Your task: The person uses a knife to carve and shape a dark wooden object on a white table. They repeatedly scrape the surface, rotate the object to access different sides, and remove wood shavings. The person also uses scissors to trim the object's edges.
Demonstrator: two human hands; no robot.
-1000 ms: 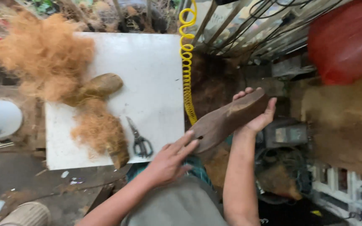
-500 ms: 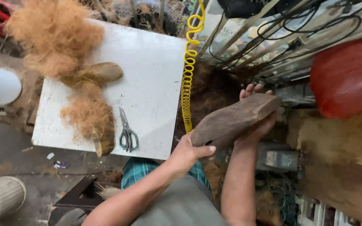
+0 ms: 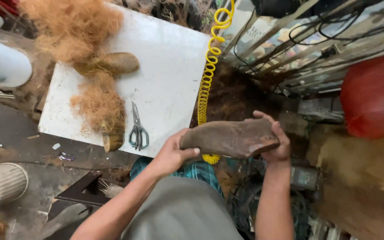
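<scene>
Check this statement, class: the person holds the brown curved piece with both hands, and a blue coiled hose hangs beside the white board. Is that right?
Not quite. The head view shows the coiled hose is yellow, not blue. The left hand and right hand do hold the brown curved piece, beside the white board.

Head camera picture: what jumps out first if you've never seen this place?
First, the brown curved wooden piece in the middle, held at its ends by the left hand and right hand. Next, the bright yellow coiled hose running down beside the white board, where orange fluffy fibre lies piled at top left with scissors near the front edge. A big red rounded thing sits at right.
</scene>
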